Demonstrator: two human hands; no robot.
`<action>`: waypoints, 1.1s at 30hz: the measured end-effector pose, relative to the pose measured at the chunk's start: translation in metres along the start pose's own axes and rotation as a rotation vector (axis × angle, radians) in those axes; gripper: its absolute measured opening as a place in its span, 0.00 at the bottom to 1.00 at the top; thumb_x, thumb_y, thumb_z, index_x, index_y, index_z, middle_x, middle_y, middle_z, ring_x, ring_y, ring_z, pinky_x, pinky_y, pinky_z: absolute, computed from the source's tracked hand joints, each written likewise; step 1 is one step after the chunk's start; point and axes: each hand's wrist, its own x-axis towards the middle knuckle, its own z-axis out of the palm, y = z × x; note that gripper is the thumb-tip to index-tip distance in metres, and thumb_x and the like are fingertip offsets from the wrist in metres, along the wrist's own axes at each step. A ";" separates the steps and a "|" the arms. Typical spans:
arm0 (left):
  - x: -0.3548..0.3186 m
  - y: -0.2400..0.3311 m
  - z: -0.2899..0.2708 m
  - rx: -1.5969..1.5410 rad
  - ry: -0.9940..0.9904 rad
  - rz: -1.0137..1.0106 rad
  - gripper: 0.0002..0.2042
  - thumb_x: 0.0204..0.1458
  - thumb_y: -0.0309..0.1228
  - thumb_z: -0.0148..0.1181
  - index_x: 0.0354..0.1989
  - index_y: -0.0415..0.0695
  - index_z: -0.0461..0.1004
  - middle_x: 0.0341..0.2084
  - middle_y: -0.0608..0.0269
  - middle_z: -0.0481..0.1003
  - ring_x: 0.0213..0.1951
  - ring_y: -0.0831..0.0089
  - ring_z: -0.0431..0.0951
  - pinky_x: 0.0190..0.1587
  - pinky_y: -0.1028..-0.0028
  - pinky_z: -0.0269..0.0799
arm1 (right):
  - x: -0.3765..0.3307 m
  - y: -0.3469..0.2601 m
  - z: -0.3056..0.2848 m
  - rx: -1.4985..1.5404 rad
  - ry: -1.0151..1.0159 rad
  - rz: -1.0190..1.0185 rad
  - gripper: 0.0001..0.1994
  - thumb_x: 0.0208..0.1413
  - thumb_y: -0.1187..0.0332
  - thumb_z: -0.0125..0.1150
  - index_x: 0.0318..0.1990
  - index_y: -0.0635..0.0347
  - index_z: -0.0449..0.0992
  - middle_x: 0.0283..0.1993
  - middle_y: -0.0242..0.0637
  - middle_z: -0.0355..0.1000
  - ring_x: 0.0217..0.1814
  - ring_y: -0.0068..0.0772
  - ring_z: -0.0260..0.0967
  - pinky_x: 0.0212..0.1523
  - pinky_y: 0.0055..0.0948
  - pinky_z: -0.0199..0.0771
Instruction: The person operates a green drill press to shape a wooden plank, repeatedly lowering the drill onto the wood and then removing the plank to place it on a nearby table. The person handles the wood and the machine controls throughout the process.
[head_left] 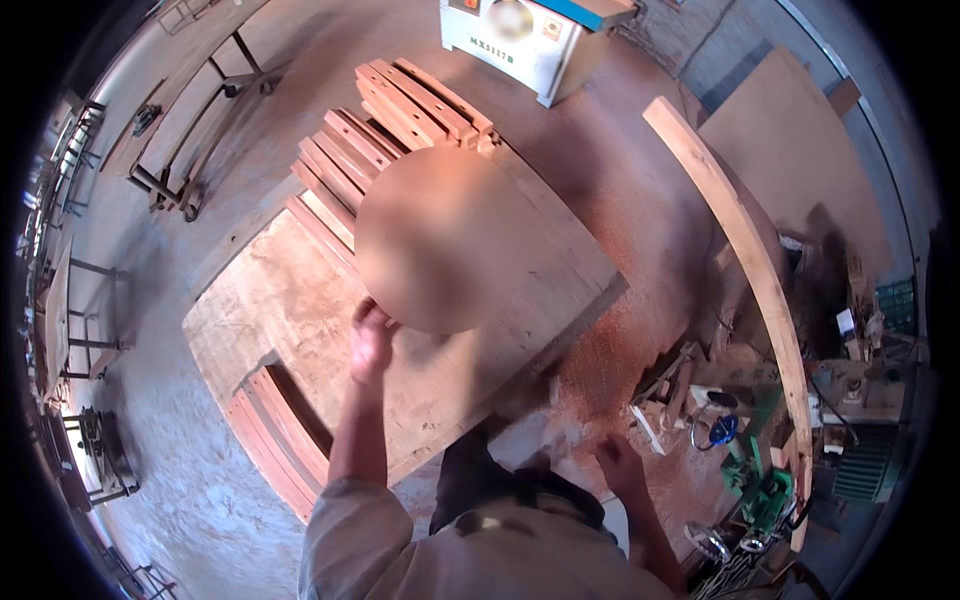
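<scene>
My left hand [372, 343] is raised over the pale wooden board top [430, 400], beside a round blurred patch. Its fingertips reach the patch's edge, so whether they hold anything is hidden. Beyond it, on the far left part of the board, reddish wooden bars with holes [335, 160] lie side by side, partly covered by the blur. More such bars form a stack [415, 105] at the far corner. Several slightly curved wooden strips [275, 440] lie at the near left edge. My right hand [618, 465] hangs low at my right side, off the board, fingers apart and holding nothing.
A white machine [510, 50] with a blue top stands beyond the board. At right are a long timber beam [745, 240], a green machine with a handwheel [755, 480], and wood offcuts [675, 395]. A wheeled rack [200, 120] stands far left. Reddish sawdust [640, 330] covers the floor.
</scene>
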 end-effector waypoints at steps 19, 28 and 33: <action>-0.277 -0.123 0.250 0.201 -0.737 -0.082 0.24 0.59 0.50 0.42 0.52 0.42 0.61 0.44 0.58 0.70 0.46 0.66 0.71 0.52 0.64 0.65 | -0.097 0.045 -0.120 1.097 -0.047 -0.233 0.21 0.57 0.75 0.49 0.59 0.68 0.61 0.48 0.51 0.69 0.48 0.43 0.70 0.49 0.36 0.70; -0.304 -0.175 0.342 0.155 -0.880 -0.396 0.16 0.61 0.42 0.41 0.47 0.47 0.69 0.40 0.64 0.73 0.44 0.70 0.72 0.44 0.67 0.68 | -0.229 0.162 -0.213 1.386 -0.015 -0.158 0.22 0.58 0.68 0.48 0.59 0.70 0.60 0.47 0.55 0.69 0.37 0.42 0.73 0.36 0.36 0.74; -0.387 -0.198 0.418 0.270 -0.945 -0.428 0.10 0.58 0.33 0.50 0.42 0.41 0.70 0.25 0.66 0.70 0.24 0.76 0.67 0.25 0.76 0.64 | -0.269 0.200 -0.256 1.022 0.271 -0.078 0.21 0.59 0.65 0.53 0.57 0.66 0.65 0.40 0.45 0.73 0.30 0.34 0.73 0.33 0.30 0.73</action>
